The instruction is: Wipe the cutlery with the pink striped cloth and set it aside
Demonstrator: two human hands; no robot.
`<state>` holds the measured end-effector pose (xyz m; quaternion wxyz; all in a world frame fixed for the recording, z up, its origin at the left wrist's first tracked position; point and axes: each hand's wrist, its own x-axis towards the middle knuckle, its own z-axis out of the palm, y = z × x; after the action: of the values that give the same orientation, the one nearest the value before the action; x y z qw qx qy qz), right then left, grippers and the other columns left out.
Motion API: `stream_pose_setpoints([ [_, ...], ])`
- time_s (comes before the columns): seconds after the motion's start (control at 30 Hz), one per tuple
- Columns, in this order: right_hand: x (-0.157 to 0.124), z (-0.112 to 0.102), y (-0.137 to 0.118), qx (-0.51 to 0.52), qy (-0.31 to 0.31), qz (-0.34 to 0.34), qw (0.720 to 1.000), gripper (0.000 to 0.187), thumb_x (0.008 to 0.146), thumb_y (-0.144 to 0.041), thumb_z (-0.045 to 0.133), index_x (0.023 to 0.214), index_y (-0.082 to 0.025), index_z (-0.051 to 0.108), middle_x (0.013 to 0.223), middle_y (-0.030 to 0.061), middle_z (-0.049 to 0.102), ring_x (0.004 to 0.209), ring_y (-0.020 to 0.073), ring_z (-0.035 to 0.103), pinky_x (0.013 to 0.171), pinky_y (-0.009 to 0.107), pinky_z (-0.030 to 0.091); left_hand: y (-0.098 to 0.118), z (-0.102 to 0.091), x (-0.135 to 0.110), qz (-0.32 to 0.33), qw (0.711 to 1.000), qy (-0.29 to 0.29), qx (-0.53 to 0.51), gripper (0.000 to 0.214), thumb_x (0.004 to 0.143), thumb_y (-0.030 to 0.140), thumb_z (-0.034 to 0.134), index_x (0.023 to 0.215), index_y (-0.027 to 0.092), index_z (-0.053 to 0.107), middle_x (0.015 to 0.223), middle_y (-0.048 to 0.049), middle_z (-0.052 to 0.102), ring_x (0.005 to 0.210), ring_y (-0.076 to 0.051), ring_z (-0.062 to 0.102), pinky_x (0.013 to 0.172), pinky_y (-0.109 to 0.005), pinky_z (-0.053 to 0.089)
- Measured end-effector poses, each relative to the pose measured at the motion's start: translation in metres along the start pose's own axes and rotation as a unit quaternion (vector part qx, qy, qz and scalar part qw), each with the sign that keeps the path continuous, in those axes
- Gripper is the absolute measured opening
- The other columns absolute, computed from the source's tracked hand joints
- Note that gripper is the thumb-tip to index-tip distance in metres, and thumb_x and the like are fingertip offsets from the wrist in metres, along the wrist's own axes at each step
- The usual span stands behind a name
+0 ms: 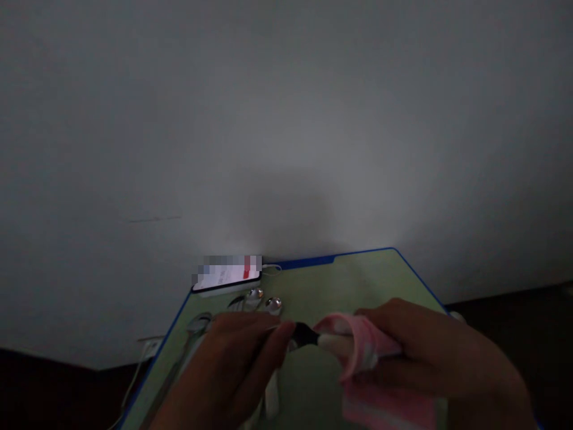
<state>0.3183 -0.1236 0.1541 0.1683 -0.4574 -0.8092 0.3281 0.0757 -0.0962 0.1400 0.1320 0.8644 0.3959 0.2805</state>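
A piece of cutlery with a dark metal neck and a pale handle [307,334] lies level between my hands; its head is hidden, so spoon or fork I cannot tell. My left hand [237,364] pinches the metal end. My right hand [434,352] grips a pink-and-white cloth [387,406], which is wrapped around the pale handle. Just beyond my left hand, a spoon [273,304] and another spoon [255,294] rest on the light green table [371,280]. More metal cutlery [199,322] lies on the left, partly covered by my hand.
A lit phone [228,278] leans at the table's far left corner, with a white cable [272,270] attached. The table's blue edge [418,275] stands close to a grey wall [286,119]. Another cable [134,379] hangs by a wall socket [152,346] on the left.
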Motion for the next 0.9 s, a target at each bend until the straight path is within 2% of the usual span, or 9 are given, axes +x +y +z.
stream_pose_setpoints([
  [0.1, 0.009, 0.012, -0.009, -0.039, -0.012, 0.011, 0.999, 0.018, 0.075, -0.033, 0.057, 0.08, -0.017, 0.063, 0.07, 0.0045, 0.064, 0.056, 0.0129, 0.053, 0.048, 0.022, 0.031, 0.007, 0.006, 0.0, 0.033, 0.996, -0.074, 0.032, 0.037, 0.09, 0.028, 0.033, 0.067, 0.019, 0.06, 0.057, 0.0003, 0.06, 0.052, -0.012, 0.055, 0.056, -0.024, 0.042],
  [0.17, 0.021, 0.021, -0.012, -0.062, -0.012, 0.002, 0.998, 0.017, 0.077, -0.03, 0.053, 0.081, -0.017, 0.062, 0.069, 0.0048, 0.065, 0.056, 0.0131, 0.054, 0.049, 0.022, 0.031, 0.007, 0.011, 0.001, 0.036, 0.994, -0.086, 0.053, 0.037, 0.09, 0.027, 0.032, 0.065, 0.019, 0.058, 0.056, -0.0001, 0.06, 0.052, -0.013, 0.055, 0.054, -0.026, 0.04],
  [0.33, 0.038, 0.027, -0.008, -0.091, 0.029, -0.024, 0.995, 0.022, 0.082, -0.034, 0.047, 0.085, -0.016, 0.059, 0.077, 0.0062, 0.066, 0.065, 0.0151, 0.056, 0.057, 0.024, 0.035, 0.0, 0.01, 0.004, 0.005, 0.998, -0.057, 0.025, 0.035, 0.09, 0.028, 0.035, 0.064, 0.017, 0.056, 0.055, 0.0006, 0.058, 0.05, -0.011, 0.054, 0.051, -0.023, 0.037],
  [0.53, 0.021, 0.009, -0.001, -0.047, 0.012, -0.024, 0.999, 0.027, 0.082, -0.041, 0.048, 0.087, -0.016, 0.059, 0.075, 0.0038, 0.062, 0.062, 0.0122, 0.052, 0.055, 0.022, 0.035, -0.011, -0.002, 0.001, -0.063, 0.997, -0.026, -0.026, 0.036, 0.089, 0.033, 0.039, 0.061, 0.017, 0.054, 0.051, 0.0026, 0.053, 0.048, -0.009, 0.049, 0.046, -0.02, 0.036],
  [0.63, 0.016, 0.006, -0.001, -0.005, 0.003, -0.026, 1.0, 0.028, 0.082, -0.041, 0.047, 0.085, -0.016, 0.059, 0.065, 0.0004, 0.058, 0.053, 0.0091, 0.046, 0.047, 0.019, 0.032, -0.014, -0.002, -0.001, -0.085, 0.995, 0.02, -0.04, 0.018, 0.085, 0.032, 0.047, 0.077, 0.018, 0.056, 0.058, 0.0032, 0.056, 0.051, -0.009, 0.051, 0.046, -0.019, 0.038],
  [0.7, 0.017, 0.005, 0.001, 0.042, -0.009, -0.028, 0.999, 0.027, 0.083, -0.041, 0.046, 0.083, -0.016, 0.059, 0.059, -0.0023, 0.054, 0.047, 0.0071, 0.042, 0.043, 0.018, 0.03, -0.015, 0.0, -0.002, -0.058, 0.996, 0.048, -0.054, 0.014, 0.083, 0.029, 0.049, 0.091, 0.019, 0.054, 0.068, 0.0017, 0.06, 0.057, -0.01, 0.054, 0.049, -0.019, 0.041],
  [0.73, 0.018, 0.005, 0.003, 0.069, -0.022, -0.029, 0.997, 0.028, 0.083, -0.04, 0.045, 0.083, -0.016, 0.059, 0.057, -0.0031, 0.053, 0.046, 0.0064, 0.041, 0.041, 0.017, 0.029, -0.015, 0.001, -0.002, -0.032, 0.996, 0.055, -0.057, 0.013, 0.083, 0.028, 0.048, 0.091, 0.019, 0.054, 0.071, 0.0008, 0.06, 0.06, -0.011, 0.054, 0.052, -0.02, 0.041],
  [0.83, 0.025, 0.005, 0.008, 0.125, -0.084, -0.025, 0.988, 0.028, 0.083, -0.04, 0.046, 0.084, -0.015, 0.06, 0.059, -0.0031, 0.054, 0.047, 0.0059, 0.043, 0.042, 0.015, 0.031, -0.016, 0.008, 0.001, 0.042, 0.996, 0.07, -0.038, 0.023, 0.086, 0.025, 0.042, 0.07, 0.017, 0.056, 0.061, -0.0004, 0.056, 0.056, -0.011, 0.051, 0.053, -0.023, 0.039],
  [0.9, 0.03, 0.006, 0.01, 0.12, -0.117, -0.017, 0.986, 0.03, 0.08, -0.042, 0.05, 0.089, -0.015, 0.06, 0.063, -0.0021, 0.057, 0.05, 0.0065, 0.046, 0.043, 0.015, 0.033, -0.018, 0.014, 0.005, 0.053, 0.993, 0.104, -0.016, 0.033, 0.087, 0.023, 0.039, 0.058, 0.016, 0.052, 0.053, 0.0002, 0.05, 0.049, -0.01, 0.046, 0.05, -0.024, 0.035],
])
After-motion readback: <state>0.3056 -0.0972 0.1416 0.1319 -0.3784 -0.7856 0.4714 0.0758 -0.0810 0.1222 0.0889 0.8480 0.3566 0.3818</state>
